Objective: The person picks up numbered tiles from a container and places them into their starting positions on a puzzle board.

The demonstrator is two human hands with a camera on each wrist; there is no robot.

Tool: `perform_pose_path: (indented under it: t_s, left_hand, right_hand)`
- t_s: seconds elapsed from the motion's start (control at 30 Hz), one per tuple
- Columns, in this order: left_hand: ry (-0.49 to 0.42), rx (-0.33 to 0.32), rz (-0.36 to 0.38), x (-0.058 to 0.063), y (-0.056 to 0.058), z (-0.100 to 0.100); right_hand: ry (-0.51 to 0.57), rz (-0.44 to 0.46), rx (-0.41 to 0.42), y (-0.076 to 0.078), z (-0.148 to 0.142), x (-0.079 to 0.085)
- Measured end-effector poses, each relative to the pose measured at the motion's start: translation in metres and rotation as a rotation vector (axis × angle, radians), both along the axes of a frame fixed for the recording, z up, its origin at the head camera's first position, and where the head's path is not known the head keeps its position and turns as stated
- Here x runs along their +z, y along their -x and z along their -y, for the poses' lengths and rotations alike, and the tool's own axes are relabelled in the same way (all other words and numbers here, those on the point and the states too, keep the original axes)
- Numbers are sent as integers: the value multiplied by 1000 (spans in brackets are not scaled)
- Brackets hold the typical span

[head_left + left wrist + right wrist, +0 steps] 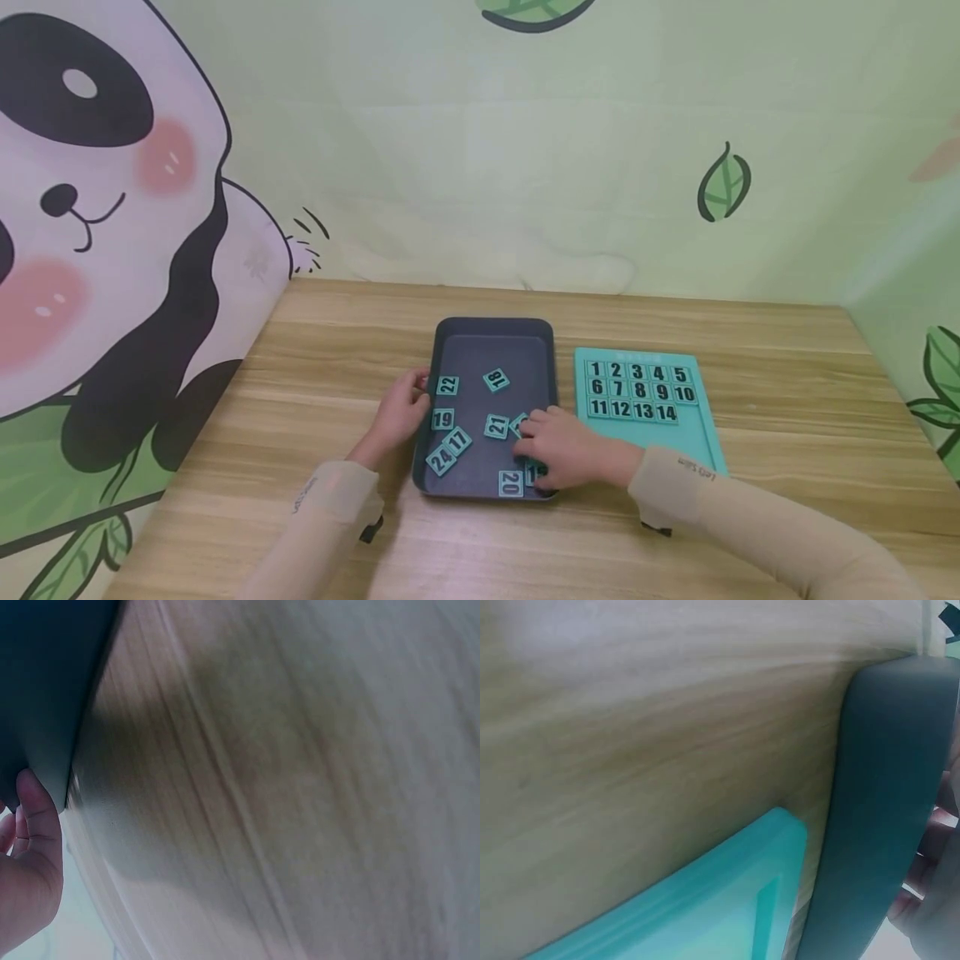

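Observation:
My left hand (397,417) holds the left rim of a dark tray (495,350), its thumb (39,814) lying along the outer wall in the left wrist view. Loose teal number tiles lie in the tray, among them 22 (447,385), 18 (496,380), 21 (496,426) and 20 (511,483). Over the tray's right side, my right hand (562,446) reaches down with thumb and fingers apart. It partly covers a tile (519,427) near its fingers and another (534,473) near its thumb. In the right wrist view its fingers (934,847) show behind the tray wall.
Just right of the tray lies a teal board (630,433) with tiles 1 to 14 set in rows, its lower part partly behind the right forearm. Both stand on a wooden table (360,333). A printed backdrop (420,167) rises behind the table.

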State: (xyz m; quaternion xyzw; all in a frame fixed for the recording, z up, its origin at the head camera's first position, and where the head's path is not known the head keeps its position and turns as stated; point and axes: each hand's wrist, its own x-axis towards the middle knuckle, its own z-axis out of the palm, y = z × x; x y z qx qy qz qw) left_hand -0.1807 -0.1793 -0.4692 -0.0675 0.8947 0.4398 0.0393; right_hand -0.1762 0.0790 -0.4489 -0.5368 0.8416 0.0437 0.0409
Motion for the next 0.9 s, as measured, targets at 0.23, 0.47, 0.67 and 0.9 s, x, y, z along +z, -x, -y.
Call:
perform_pose_path:
  t_s: [0.23,0.47,0.67,0.9]
  left_hand:
    - [-2,0,-2,0,1,0]
    - [-4,-18,-34,-1,1,1]
    - [-7,-13,-31,-1,1,1]
    - [-17,-4,-20,-2,1,1]
  right_hand:
    - [26,10,-36,7,-3,1]
    - [67,-4,-49,14,-2,-1]
    - [122,-20,-40,16,0,-5]
    - [142,-12,-20,12,1,-8]
